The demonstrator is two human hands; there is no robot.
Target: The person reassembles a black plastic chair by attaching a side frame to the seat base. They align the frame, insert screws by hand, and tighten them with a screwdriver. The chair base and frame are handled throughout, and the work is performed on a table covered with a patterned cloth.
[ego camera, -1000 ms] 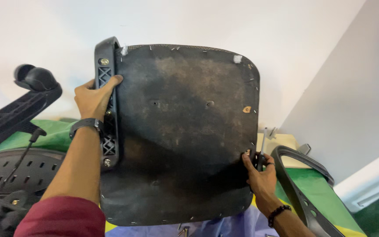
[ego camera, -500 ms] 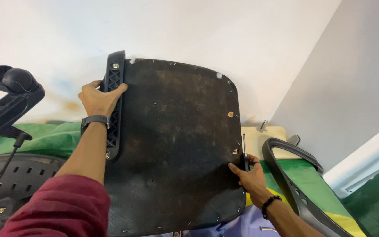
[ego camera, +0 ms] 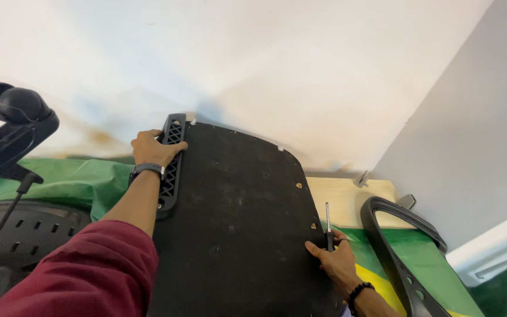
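Both hands steady the black seat pan [ego camera: 236,235]: left hand [ego camera: 151,147] gripping its armrest bracket [ego camera: 171,161], right hand [ego camera: 338,261] pinching a screwdriver [ego camera: 327,226] at its edge, seemingly mid-fastening, screws next.

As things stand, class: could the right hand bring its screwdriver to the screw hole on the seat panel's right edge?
Probably yes. The right hand grips the screwdriver against the seat panel edge, and the screw hole sits just beside the shaft with nothing between them.
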